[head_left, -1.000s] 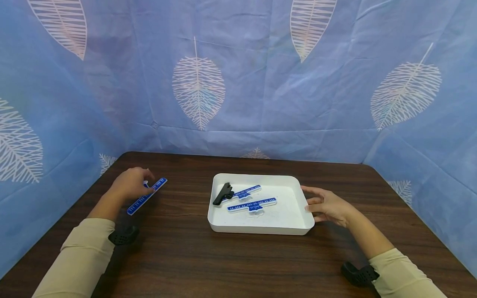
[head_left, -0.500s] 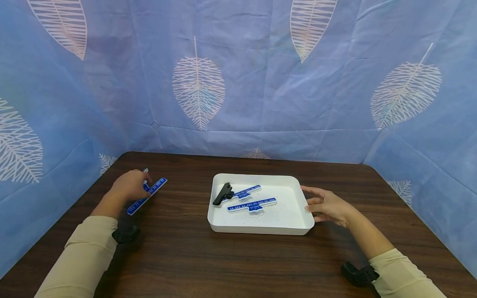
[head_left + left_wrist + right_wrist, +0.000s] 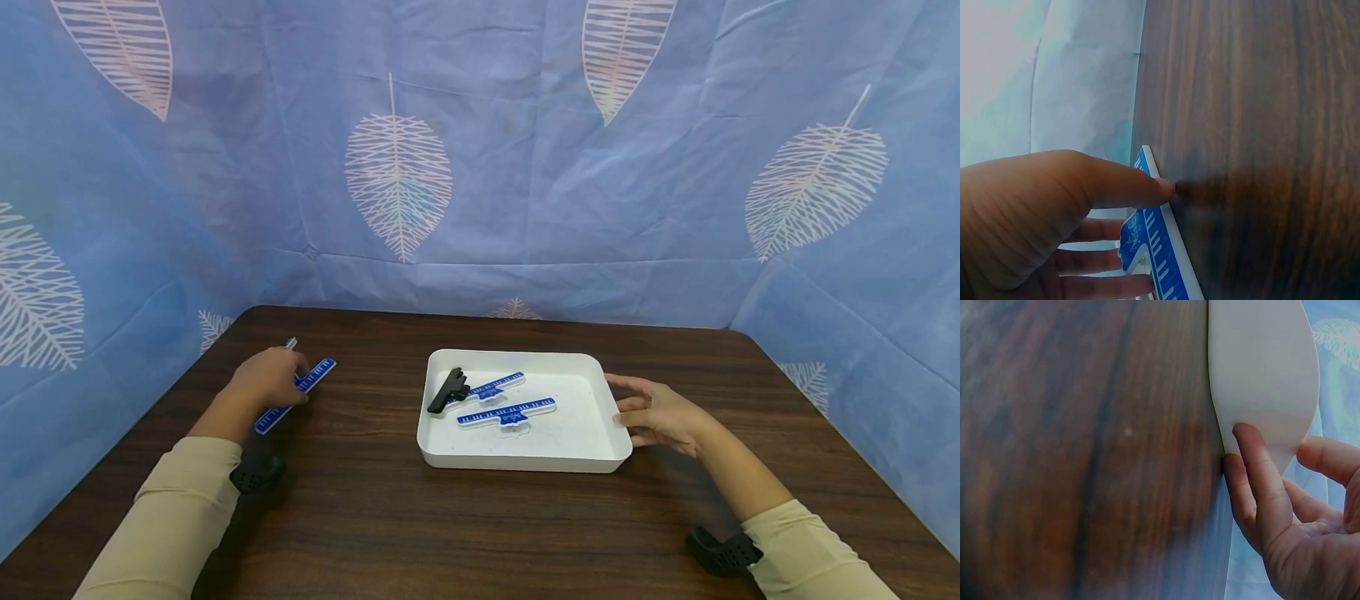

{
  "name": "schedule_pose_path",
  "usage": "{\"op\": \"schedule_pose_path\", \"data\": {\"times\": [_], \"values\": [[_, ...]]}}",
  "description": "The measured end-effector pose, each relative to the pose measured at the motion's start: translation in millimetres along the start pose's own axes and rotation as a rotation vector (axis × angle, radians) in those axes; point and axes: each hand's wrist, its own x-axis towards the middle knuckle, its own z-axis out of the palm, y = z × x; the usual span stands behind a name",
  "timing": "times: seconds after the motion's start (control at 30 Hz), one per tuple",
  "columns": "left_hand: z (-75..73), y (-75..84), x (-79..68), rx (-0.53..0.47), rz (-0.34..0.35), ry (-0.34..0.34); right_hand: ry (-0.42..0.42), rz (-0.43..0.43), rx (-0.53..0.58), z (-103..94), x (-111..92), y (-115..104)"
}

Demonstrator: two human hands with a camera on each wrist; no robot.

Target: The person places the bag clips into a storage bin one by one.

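At the table's left side my left hand (image 3: 266, 379) pinches a blue and white ruler clip (image 3: 315, 375) that lies slanted on the table. In the left wrist view the thumb (image 3: 1141, 189) lies across the printed strip of the ruler clip (image 3: 1166, 256), and the other fingers reach its far side. A small pale end (image 3: 291, 342) shows beyond the knuckles; I cannot tell what it belongs to. My right hand (image 3: 663, 417) rests its extended fingers against the right end of a white tray (image 3: 585, 454). Its fingertips touch the outer wall (image 3: 1260, 369) in the right wrist view.
Inside the tray lie two more blue ruler clips, one in front (image 3: 507, 413) and one behind (image 3: 498, 387). A black clip (image 3: 450, 390) overlaps the rear one. Brown wood tabletop (image 3: 375, 517) surrounds the tray, with a blue leaf-patterned cloth (image 3: 487, 208) behind.
My left hand has shifted slightly toward me and settled over the ruler clip, its fingers coming in around it. The clip, the tray and my right hand stay where they were.
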Motion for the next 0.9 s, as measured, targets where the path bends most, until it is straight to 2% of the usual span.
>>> {"op": "schedule_pose_path", "data": {"times": [0.27, 0.6, 0.9], "values": [[0.1, 0.6, 1.4, -0.066, -0.024, -0.039, 0.004, -0.002, -0.002, -1.5, 0.3, 0.9], [2.9, 3.8, 1.1, -0.053, 0.015, -0.015, 0.004, 0.0, 0.005, -1.5, 1.1, 1.5], [-0.2, 8.7, 2.5, -0.043, 0.04, -0.008, 0.001, -0.006, 0.002, -1.5, 0.7, 1.6]]}}
